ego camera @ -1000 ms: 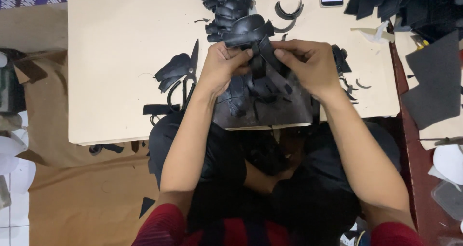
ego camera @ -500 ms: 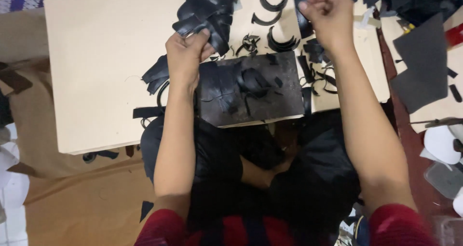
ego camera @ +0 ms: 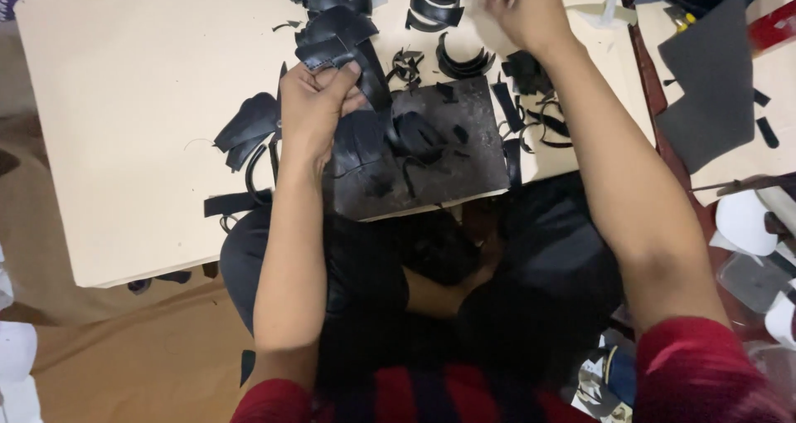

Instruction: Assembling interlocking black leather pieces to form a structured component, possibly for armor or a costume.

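Observation:
My left hand [ego camera: 319, 99] is closed around a stack of black leather pieces [ego camera: 336, 37], held above the light tabletop [ego camera: 133, 108]. It hovers at the left edge of a dark square cutting slab [ego camera: 452, 153] that carries a few black scraps. My right hand [ego camera: 518, 4] reaches to the far side of the table, just past curved black crescent pieces [ego camera: 460, 62]. That hand is blurred, its fingers are curled, and a pale shape shows under it. What it holds is unclear.
Black scissors [ego camera: 261, 158] lie left of the slab beside loose leather offcuts [ego camera: 245, 124]. Thin black strips [ego camera: 539, 124] are scattered right of the slab. A dark grey sheet [ego camera: 713, 91] lies on a second surface at the right, with white objects [ego camera: 746, 224] below it.
Both hands were working one leather bundle over the slab. My left hand has since carried the stack up and to the left. My right hand let go and reached to the far edge.

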